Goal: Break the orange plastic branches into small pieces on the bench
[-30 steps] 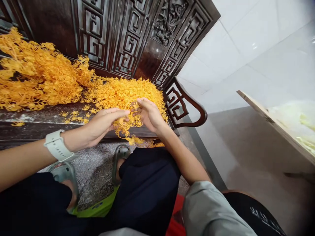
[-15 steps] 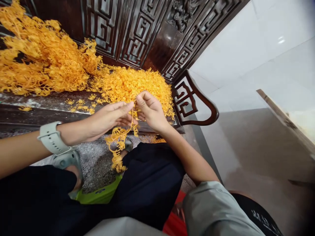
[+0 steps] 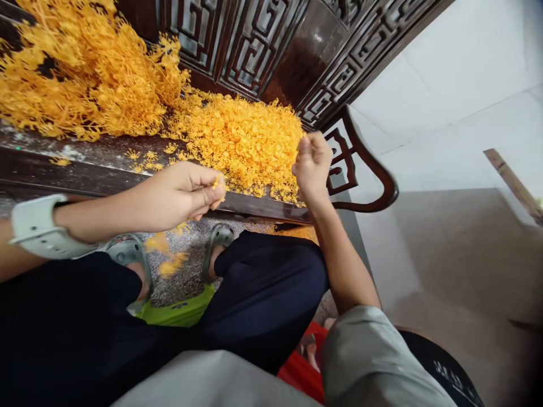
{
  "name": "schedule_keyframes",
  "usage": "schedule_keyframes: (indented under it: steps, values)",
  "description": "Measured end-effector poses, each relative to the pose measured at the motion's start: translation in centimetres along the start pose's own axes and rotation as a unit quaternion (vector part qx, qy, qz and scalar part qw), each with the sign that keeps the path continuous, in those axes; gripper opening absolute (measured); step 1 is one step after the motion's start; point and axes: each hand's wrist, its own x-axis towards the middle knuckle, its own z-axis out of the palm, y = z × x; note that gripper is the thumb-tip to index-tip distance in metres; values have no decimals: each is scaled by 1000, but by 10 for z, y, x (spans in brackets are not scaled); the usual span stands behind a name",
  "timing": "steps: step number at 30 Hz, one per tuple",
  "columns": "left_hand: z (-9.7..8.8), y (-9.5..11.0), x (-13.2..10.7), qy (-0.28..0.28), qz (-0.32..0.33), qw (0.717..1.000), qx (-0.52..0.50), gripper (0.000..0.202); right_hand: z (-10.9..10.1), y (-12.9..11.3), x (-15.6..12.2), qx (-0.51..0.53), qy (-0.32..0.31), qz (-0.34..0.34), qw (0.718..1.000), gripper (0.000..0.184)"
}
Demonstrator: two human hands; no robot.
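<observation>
My left hand (image 3: 189, 195) pinches an orange plastic strand with small spidery flower pieces; a bit shows at the fingertips, and blurred flower pieces (image 3: 173, 264) dangle below the hand. My right hand (image 3: 313, 164) is closed, thumb against fingers, at the right end of a heap of loose orange flower pieces (image 3: 246, 141). Whether anything is in its fingers cannot be made out. To the left, a taller tangle of orange plastic strands (image 3: 106, 85) lies on the dark wooden bench (image 3: 106, 152), joining the heap.
A carved wooden backrest (image 3: 292, 62) rises behind the heaps, and a curved armrest (image 3: 384, 175) stands at the right end. Several loose pieces (image 3: 148, 158) lie near the bench's front edge. Below are grey clogs (image 3: 127, 251), a green plastic thing (image 3: 180, 311) and a red one (image 3: 303, 376).
My hands, together before, are now apart: the right has moved right to the heap's end, and the left slightly left with the strand swinging. The view has shifted a little.
</observation>
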Motion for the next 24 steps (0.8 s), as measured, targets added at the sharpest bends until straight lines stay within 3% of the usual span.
schedule_keyframes:
  steps: [2, 3, 5, 6, 7, 8, 10, 11, 13, 16, 20, 24]
  values:
    - [-3, 0, -6, 43, -14, 998, -35, 40, -6, 6, -9, -27, -68, 8, 997, 50]
    - [-5, -1, -7, 74, -20, 995, -56, 38, -6, 4, -15, -38, -156, 4, 987, 47]
    - [-8, -4, -5, 145, -40, 984, -92, 32, -1, -4, -24, -21, -359, -4, 933, 40]
    - [-9, -6, -4, 175, -55, 977, -111, 28, 1, -7, -26, 3, -394, -3, 919, 39]
    - [-11, -7, -2, 199, -71, 968, -134, 25, 1, -9, -25, 31, -369, 3, 929, 40]
    - [-13, -8, 0, 214, -86, 959, -163, 24, 0, -7, -23, 55, -299, 15, 952, 45]
    - [-17, -8, 2, 221, -100, 942, -230, 23, -9, 4, -15, 85, -109, 51, 989, 59]
    - [-18, -8, 3, 217, -99, 935, -262, 24, -14, 12, -11, 91, -31, 70, 993, 67]
    - [-20, -4, 3, 209, -101, 924, -303, 27, -21, 26, -9, 100, 56, 97, 989, 79]
    - [-17, 2, 4, 206, -103, 917, -326, 31, -11, 28, -18, 100, 68, 96, 988, 71]
    - [-6, 6, 8, 205, -97, 907, -354, 31, 22, 5, -28, 69, 4, 17, 997, 48]
    - [5, -1, 11, 198, -66, 901, -380, 27, 28, -4, -15, -11, 47, -72, 996, 43]
